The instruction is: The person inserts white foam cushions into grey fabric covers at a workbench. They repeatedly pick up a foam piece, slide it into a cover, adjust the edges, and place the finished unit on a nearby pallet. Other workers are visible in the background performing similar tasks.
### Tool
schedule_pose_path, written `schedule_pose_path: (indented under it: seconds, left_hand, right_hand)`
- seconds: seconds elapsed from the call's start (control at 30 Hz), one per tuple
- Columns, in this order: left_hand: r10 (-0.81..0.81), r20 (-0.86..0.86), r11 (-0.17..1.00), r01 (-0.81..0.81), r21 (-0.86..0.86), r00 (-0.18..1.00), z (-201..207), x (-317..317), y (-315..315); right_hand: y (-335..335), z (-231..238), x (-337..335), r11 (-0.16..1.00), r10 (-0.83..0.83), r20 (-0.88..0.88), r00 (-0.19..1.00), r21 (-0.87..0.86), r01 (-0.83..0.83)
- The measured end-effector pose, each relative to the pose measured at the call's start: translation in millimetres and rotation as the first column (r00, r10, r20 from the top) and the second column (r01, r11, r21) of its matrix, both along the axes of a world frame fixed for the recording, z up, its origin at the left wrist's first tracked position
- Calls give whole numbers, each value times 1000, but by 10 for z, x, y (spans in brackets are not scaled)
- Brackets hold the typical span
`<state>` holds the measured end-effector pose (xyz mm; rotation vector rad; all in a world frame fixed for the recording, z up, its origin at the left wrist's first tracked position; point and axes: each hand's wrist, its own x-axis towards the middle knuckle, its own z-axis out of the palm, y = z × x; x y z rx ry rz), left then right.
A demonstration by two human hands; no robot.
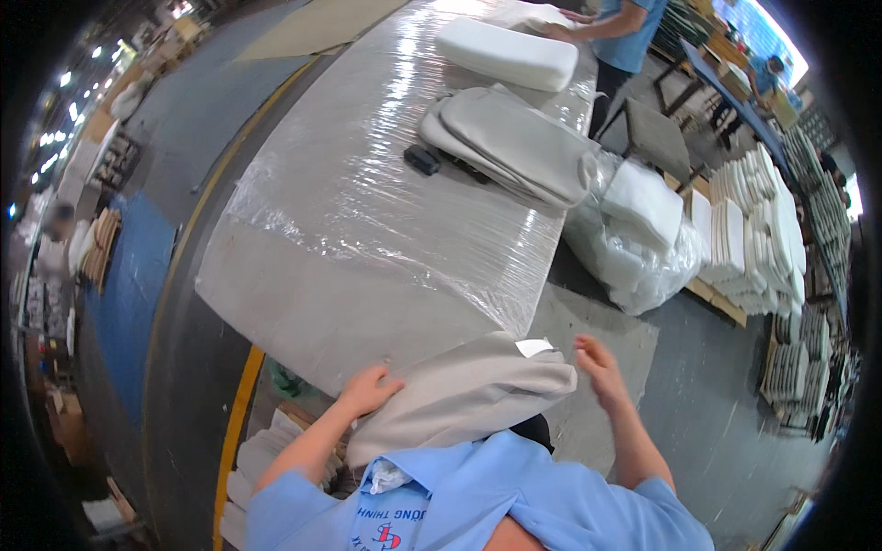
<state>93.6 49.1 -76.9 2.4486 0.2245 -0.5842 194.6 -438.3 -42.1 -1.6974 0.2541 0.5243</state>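
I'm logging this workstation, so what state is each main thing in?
Near grey fabric: creased
Left hand: at fabric's edge
Right hand: empty, off the fabric
Table: partly covered in clear film
Grey pieces: stacked flat
White cushion: lying flat
Plastic bag: bulging, white pad on top

I'm in a factory workshop: my table is mostly covered with clear film, white pads stand piled beyond it, a yellow line crosses the grey floor, lamps shine far off, and a co-worker (blue shirt, like mine) stands opposite.
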Motion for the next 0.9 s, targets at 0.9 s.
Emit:
schedule_pose_path:
  seconds: [0.9]
  left_hand:
    - [647,-69,303,-338,-891,760,553,159,-498]
  right_hand:
    - [1632,1309,184,968,106,326,939,180,-172]
